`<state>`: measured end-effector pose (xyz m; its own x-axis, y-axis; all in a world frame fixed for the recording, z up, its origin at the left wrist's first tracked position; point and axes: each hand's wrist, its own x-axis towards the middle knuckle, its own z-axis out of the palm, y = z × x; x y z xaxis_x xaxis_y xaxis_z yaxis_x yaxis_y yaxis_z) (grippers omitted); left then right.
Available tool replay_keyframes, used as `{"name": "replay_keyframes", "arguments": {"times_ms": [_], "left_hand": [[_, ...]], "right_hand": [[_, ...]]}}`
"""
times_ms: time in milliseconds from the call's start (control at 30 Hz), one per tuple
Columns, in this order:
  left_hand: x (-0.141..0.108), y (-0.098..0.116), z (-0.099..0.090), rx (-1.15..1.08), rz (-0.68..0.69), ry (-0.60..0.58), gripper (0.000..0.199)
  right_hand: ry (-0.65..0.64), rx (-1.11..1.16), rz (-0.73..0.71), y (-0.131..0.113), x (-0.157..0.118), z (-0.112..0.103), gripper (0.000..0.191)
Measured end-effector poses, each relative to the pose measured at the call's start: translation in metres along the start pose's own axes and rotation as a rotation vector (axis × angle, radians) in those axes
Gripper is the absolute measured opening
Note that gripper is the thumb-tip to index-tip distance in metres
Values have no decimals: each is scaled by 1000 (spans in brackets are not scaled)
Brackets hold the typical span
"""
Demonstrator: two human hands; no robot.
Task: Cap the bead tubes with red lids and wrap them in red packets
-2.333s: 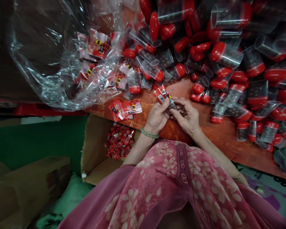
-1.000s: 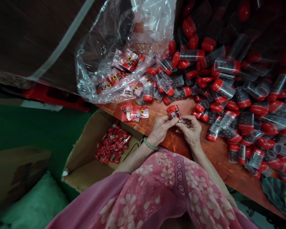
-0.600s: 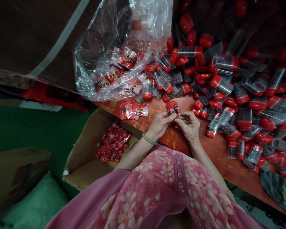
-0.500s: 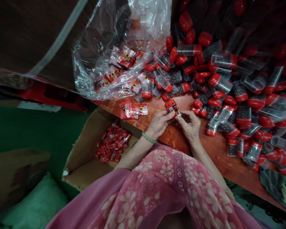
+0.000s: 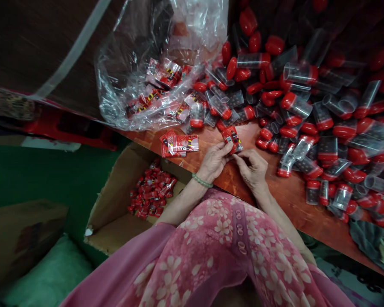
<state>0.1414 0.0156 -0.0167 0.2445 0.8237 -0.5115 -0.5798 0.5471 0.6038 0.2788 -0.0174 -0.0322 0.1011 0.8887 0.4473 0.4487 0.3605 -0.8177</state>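
Observation:
A small red printed packet (image 5: 232, 138) with black and yellow on it is pinched between the thumb and fingers of my left hand (image 5: 216, 161), just above the table edge. My right hand (image 5: 253, 167) is closed, its thumb and forefinger pressed together at the packet's lower edge; whatever they grip there is too small to make out. To the left, a few flat red and pink packets (image 5: 179, 145) lie overlapping on the wooden table (image 5: 217, 187). Clear plastic tubes with red caps (image 5: 292, 106) are heaped to the right of my hands.
A clear plastic bag (image 5: 115, 102) at the back left holds more printed packets (image 5: 166, 76). Below the table edge, an open cardboard box (image 5: 109, 213) contains many red filled packets (image 5: 152, 189). A pale green sack (image 5: 51, 277) lies at lower left, and dark cloth (image 5: 365, 238) at the right edge.
My right thumb and fingers have slid down from the packet's right side to its lower edge. The packet now stands more upright in my left hand.

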Motion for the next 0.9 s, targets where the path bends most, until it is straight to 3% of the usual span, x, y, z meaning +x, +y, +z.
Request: {"name": "replay_keyframes", "arguments": {"times_ms": [167, 400, 467, 567, 633, 900], "left_hand": [[1, 1, 0, 0, -32, -2, 35], [2, 3, 0, -43, -33, -23, 35], [2, 5, 0, -31, -47, -17, 33], [3, 5, 0, -21, -68, -20, 29], [4, 5, 0, -21, -76, -26, 27], [3, 5, -11, 39, -157, -132, 39]], "right_hand": [[64, -50, -9, 1, 3, -3, 15], [-36, -6, -76, 5, 2, -1, 9], [-72, -20, -57, 5, 0, -3, 12], [-10, -27, 24, 7, -1, -6, 7], [7, -30, 38, 8, 0, -7, 15], [7, -127, -150, 14, -4, -6, 11]]}}
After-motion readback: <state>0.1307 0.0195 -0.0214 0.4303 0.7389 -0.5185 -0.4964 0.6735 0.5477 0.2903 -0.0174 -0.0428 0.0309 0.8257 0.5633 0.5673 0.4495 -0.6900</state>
